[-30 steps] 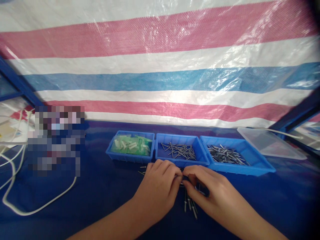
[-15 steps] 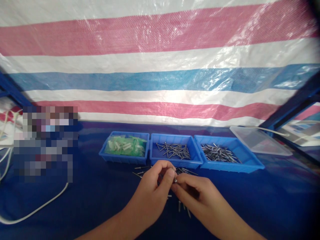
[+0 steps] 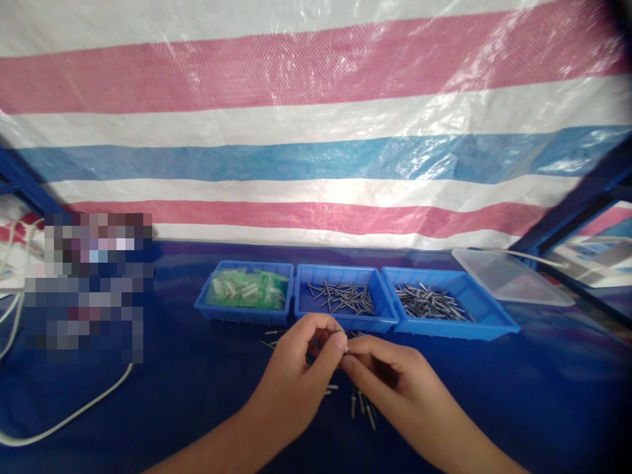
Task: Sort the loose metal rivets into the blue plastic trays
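My left hand (image 3: 301,365) is closed, thumb and forefinger pinched together, in front of the middle bin. Against it, my right hand (image 3: 390,375) also pinches, its fingertips almost touching the left ones. A small silvery piece, seemingly a rivet (image 3: 346,349), shows between the fingertips; most of it is hidden. Loose pop rivets (image 3: 363,408) with thin pins lie on the table below and between the hands. Others (image 3: 270,342) lie behind the left hand, partly covered by it.
Three blue bins stand in a row: the left bin (image 3: 241,316) holds green plastic packets, the middle bin (image 3: 345,321) long thin rivets, the right bin (image 3: 459,330) darker rivets. A clear plastic lid (image 3: 513,283) lies far right. A white cable (image 3: 74,421) curves at left. A striped sheet (image 3: 316,158) hangs behind.
The hands stay together in nearly the same place. The fingers have shifted slightly about the small piece, and less of it shows now.
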### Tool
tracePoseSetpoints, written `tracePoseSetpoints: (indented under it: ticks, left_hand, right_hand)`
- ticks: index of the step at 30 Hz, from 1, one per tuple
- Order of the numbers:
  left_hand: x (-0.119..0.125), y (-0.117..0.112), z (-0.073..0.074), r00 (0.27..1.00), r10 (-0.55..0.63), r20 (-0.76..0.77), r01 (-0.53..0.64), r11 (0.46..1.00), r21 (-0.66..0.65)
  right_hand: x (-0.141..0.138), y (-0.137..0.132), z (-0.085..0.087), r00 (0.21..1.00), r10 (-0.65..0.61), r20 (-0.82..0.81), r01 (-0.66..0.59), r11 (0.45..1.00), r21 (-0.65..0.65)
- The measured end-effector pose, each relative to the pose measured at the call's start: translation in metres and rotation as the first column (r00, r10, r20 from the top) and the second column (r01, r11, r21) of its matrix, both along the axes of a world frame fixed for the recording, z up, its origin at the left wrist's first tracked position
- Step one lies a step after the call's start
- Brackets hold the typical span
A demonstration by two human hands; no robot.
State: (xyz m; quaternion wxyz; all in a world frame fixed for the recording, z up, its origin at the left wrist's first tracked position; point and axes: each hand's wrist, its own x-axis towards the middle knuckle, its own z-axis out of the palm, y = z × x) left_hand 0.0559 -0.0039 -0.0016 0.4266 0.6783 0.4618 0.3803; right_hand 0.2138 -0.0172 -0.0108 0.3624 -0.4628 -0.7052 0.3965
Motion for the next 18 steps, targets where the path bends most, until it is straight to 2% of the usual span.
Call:
tracePoseSetpoints:
  ticks: [7, 13, 16, 18]
  left_hand:
    - [0.0, -0.001, -0.002, 0.999, 0.04, -0.019, -0.039, 0.998, 0.04]
    - [0.0, -0.003, -0.003, 0.987, -0.042, -0.155, 0.051, 0.997, 0.053]
    - [-0.001, -0.008, 0.0, 0.934, -0.084, -0.348, 0.146, 0.977, 0.154]
    - [-0.002, -0.011, 0.002, 0.857, -0.112, -0.503, 0.254, 0.941, 0.224]
  right_hand:
    - [0.007, 0.002, -0.005, 0.985, -0.169, -0.024, 0.171, 0.982, 0.076]
    - [0.022, 0.006, 0.004, 0.956, -0.269, 0.113, 0.221, 0.92, 0.323]
    - [0.041, 0.015, 0.016, 0.852, -0.476, 0.215, 0.345, 0.822, 0.453]
    - [0.058, 0.023, 0.022, 0.705, -0.654, 0.274, 0.456, 0.714, 0.532]
